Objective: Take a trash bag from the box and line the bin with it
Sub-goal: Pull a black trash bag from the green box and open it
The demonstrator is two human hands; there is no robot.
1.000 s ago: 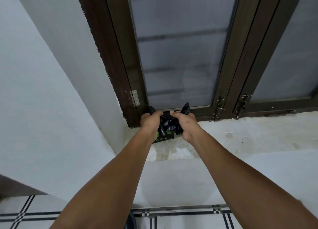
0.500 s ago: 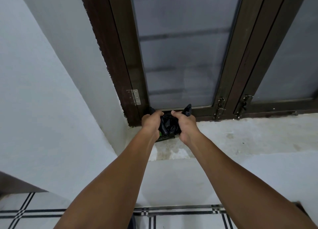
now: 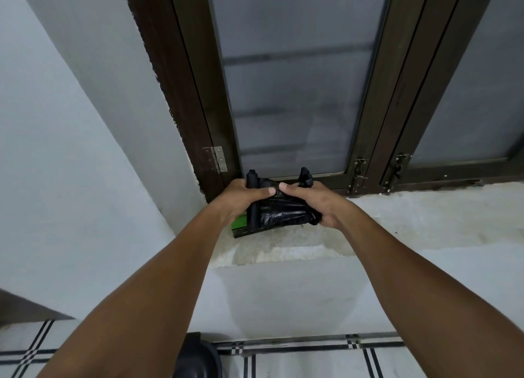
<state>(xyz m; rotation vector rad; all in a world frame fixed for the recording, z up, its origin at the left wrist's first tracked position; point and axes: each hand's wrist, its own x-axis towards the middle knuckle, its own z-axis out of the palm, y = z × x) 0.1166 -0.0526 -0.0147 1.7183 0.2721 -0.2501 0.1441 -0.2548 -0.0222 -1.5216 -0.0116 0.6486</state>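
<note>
Your left hand [image 3: 241, 197] and right hand [image 3: 313, 200] both grip a bunched black bag [image 3: 279, 214], fingers curled round it, thumbs nearly meeting on top. You hold it over the sill [image 3: 411, 221], right above the green box [image 3: 239, 227] that sits at the corner by the window frame [image 3: 181, 79]. A dark bin [image 3: 198, 357] shows on the tiled floor [image 3: 312, 360] between your forearms
</note>
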